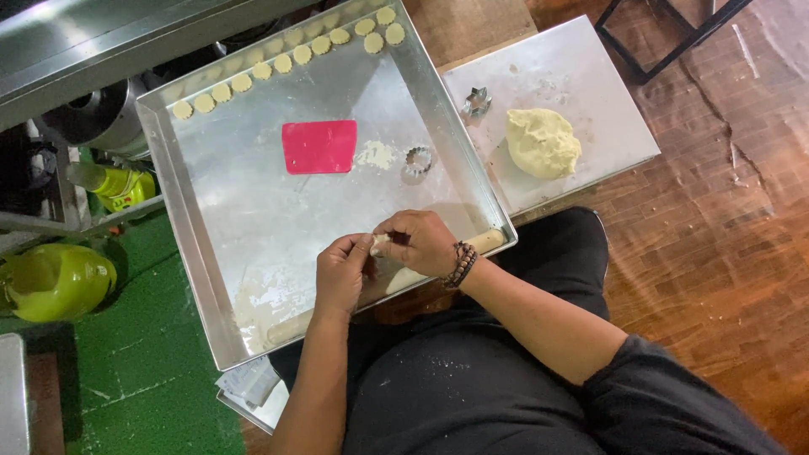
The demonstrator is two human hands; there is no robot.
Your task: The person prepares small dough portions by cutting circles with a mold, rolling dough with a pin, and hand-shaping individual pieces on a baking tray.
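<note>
Between the two sets of fingertips, right at the near edge of the tray, sits a small piece of pale dough (381,243), and both hands are pinched in on it. Left hand (341,271) comes up from below, fingers curled, thumb and forefinger closed on the left end of the piece. Right hand (421,243) reaches across from the other side, knuckles up, fingertips closed on the same bit of dough, a beaded bracelet (460,264) on its wrist. Only a sliver of the dough shows between the fingers; its shape is mostly hidden.

Under the hands lies a wooden rolling pin (485,243), running along the tray's near rim, dusted pale, its right end poking out past the right wrist. All of this is over the big square metal tray (211,286), floury on its near left part. Further up the tray, a round fluted cutter (418,159) stands beside a smear of flour, and a pink rectangular scraper (319,147) lies flat left of it. Along the far rim runs a row of small round cut cookies (263,71), doubling up at the right corner.

Right of the tray, a metal board (590,67) carries a lump of yellow dough (543,142) and a star-shaped cutter (476,103), well apart from the hands.
</note>
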